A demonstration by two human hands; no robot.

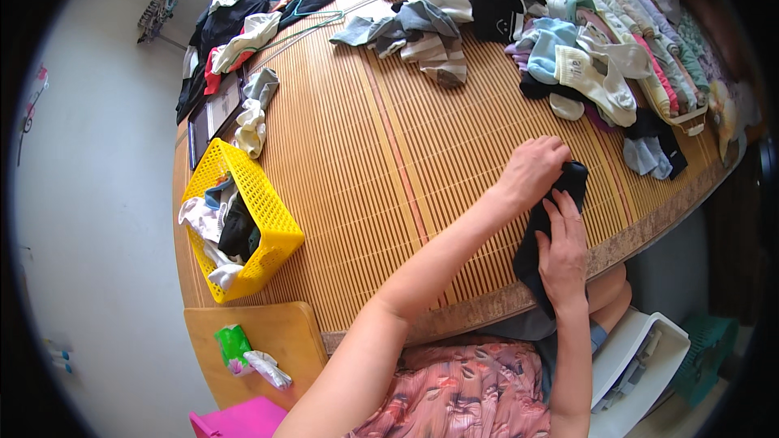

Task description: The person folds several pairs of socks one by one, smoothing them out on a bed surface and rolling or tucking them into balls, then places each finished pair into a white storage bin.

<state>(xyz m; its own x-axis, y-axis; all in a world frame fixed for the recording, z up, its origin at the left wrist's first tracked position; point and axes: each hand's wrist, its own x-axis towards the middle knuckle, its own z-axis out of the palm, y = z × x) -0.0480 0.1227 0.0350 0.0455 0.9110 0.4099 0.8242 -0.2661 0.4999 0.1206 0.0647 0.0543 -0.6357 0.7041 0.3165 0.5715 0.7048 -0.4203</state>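
Note:
A black sock (535, 237) lies stretched across the edge of a bamboo mat, its lower end hanging over the mat's border. My left hand (535, 164) pinches the sock's upper end between curled fingers. My right hand (563, 237) rests on the middle of the sock with its fingers extended. To the right of both hands lie black and light grey socks (648, 149). Beyond them is a pile of socks, with a cream sock (590, 82) and a light blue sock (551, 48) on top.
A yellow plastic basket (268, 225) with clothing stands at the left, near loose grey and cream socks (252, 115). Rolled garments (657, 55) fill a tray at the right. Dark clothes and a hanger (310, 15) lie at the far left. A white bin (639, 365) stands below the edge.

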